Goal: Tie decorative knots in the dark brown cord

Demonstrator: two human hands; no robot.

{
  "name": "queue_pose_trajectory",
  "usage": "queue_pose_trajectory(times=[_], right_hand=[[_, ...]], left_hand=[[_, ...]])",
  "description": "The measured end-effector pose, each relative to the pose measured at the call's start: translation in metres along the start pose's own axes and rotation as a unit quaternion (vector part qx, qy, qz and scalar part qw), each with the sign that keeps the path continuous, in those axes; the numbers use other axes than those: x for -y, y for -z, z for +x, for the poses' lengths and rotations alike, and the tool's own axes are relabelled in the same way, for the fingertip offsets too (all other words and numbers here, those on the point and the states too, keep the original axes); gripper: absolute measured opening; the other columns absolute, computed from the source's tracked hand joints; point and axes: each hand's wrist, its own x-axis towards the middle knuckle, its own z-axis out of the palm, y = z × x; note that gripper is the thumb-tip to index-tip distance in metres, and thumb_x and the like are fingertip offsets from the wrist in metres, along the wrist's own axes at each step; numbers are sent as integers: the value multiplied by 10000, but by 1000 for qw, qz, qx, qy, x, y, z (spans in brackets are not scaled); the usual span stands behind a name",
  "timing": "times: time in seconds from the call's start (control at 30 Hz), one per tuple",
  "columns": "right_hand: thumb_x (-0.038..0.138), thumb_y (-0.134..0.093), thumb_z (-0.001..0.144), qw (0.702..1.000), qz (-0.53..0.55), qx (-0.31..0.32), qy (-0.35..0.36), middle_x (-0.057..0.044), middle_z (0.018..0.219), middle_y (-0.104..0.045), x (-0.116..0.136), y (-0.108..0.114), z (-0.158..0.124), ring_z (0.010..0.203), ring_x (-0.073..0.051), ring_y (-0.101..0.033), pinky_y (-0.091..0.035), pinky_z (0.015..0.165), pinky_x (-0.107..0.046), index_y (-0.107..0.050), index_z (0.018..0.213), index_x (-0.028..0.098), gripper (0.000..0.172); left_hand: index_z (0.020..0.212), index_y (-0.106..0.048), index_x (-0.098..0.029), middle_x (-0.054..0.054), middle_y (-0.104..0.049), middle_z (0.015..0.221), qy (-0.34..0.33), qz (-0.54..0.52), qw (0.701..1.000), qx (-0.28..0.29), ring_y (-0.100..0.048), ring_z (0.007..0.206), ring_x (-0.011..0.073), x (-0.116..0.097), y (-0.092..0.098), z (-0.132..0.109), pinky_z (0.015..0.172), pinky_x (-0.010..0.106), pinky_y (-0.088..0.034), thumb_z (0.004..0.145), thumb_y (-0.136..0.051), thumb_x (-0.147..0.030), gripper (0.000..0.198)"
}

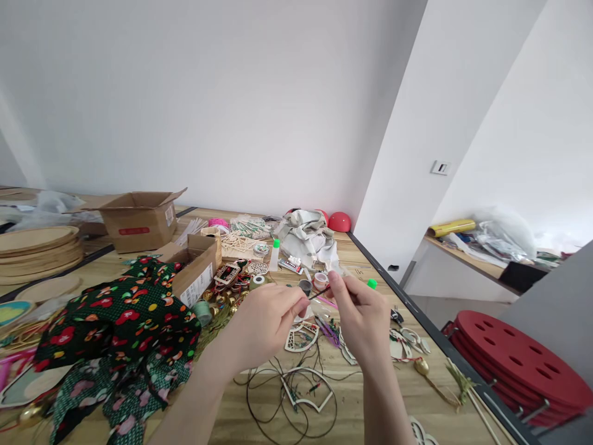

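My left hand (271, 315) is closed in a pinch above the table. Opposite it, my right hand (359, 318) pinches too, thumb raised against the bent fingers. A short stretch of thin dark cord (319, 293) runs between the fingertips of both hands. Below them, loops of dark cord (248, 395) lie loose on the wood. Within those loops is a pale fan-shaped frame (330, 395) with small green and red bits. Just under my hands lies a pale openwork wooden piece (302, 337), with purple strands (330, 334) beside it.
Patterned cloth (125, 321) is heaped at the left, near an open cardboard box (136, 225) and stacked round boards (37, 253). Behind my hands stand a green-capped bottle (275, 254) and crumpled grey cloth (308, 235). Red stools (523, 358) are stacked beyond the right table edge.
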Motion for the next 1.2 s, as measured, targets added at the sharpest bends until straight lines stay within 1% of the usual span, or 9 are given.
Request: queue_pose_trajectory(times=[0.13,0.37,0.5,0.63,0.73,0.8,0.97,1.1,1.2], right_hand=[[474,-526,836,987,130,20,-90,54,428,-319,-7,0,2,398,-83,-273,-201,405,-230,-435,500,181,454],[525,-632,739,938,273,13,-213,94,366,-238,-15,-6,9,340,-54,-163,-97,359,-211,-486,511,174,444],[512,-665,729,923,310,7,-226,99,379,-243,-8,-8,8,355,-49,-168,-102,364,-203,-532,545,157,421],[523,-635,757,931,305,-4,-203,99,396,-244,-7,-8,9,358,-50,-184,-126,352,-198,-540,574,153,423],[539,-601,779,950,263,17,-168,80,430,-329,-9,-8,9,355,-59,-280,-206,333,-187,-574,668,148,407],[543,-589,785,955,247,48,-155,52,499,-442,-8,-9,9,363,-61,-359,-272,329,-178,-589,769,148,395],[503,-568,809,928,272,171,-188,-23,687,-615,1,-13,5,377,-78,-477,-314,279,-163,-578,906,155,361],[381,-633,781,916,298,191,-187,-44,743,-636,5,-13,3,536,-125,-591,-449,351,-175,-606,943,146,287],[335,-666,744,906,302,226,-194,-35,719,-634,4,-16,2,538,-131,-608,-470,356,-180,-622,928,137,273]], left_hand=[[734,-536,-181,-14,-541,670,40,-113,993,20,-468,660,128,-7,1,2,646,256,-354,950,-313,-283,327],[753,-618,-154,22,-633,739,111,-297,941,115,-557,708,137,-14,4,7,664,256,-413,905,-412,-302,295],[801,-627,-140,33,-655,751,136,-376,905,144,-587,686,132,-10,5,7,664,254,-447,882,-458,-280,234],[752,-630,-129,39,-671,725,161,-412,883,156,-601,620,122,-7,4,7,626,244,-466,852,-522,-295,222],[783,-664,-126,64,-696,767,175,-440,873,119,-635,689,150,-4,2,9,679,270,-490,840,-547,-316,230],[829,-687,-129,80,-709,820,186,-451,871,53,-646,784,175,-2,0,10,768,301,-491,832,-563,-323,230],[954,-705,-163,74,-719,913,200,-444,867,-104,-615,977,219,7,-1,13,940,358,-418,814,-590,-339,252],[956,-714,-175,61,-704,989,206,-427,867,-150,-583,1040,227,11,-1,12,971,350,-388,805,-605,-354,258],[938,-722,-177,58,-698,993,207,-430,864,-158,-578,1041,223,11,-1,12,957,328,-392,790,-627,-347,245]])
